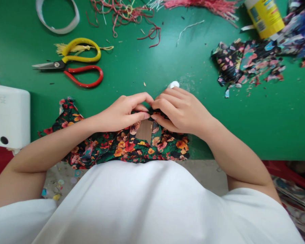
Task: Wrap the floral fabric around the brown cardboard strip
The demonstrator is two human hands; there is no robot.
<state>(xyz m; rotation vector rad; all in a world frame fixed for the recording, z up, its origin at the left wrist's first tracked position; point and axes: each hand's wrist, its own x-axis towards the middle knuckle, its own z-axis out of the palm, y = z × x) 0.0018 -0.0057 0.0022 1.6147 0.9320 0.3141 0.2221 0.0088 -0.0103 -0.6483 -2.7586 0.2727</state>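
Observation:
A piece of dark floral fabric (127, 145), with red and orange flowers on green and black, lies along the table's front edge. On it rests a small flat brown card-like piece (144, 131), with fabric around its sides. My left hand (128, 113) pinches the fabric at the top of the brown piece with thumb and fingers. My right hand (179, 110) pinches the fabric there too, its fingertips almost touching the left ones. Behind the right hand's knuckles a small white object (174, 84) shows in part; I cannot make out what it is.
Scissors (66, 63) with yellow and red handles lie at the left, over a yellow tassel (62, 49). A tape ring (77, 15), red cords (127, 13), a yellow glue stick (265, 18) and fabric scraps (244, 62) lie farther back. A white device (10, 115) stands left.

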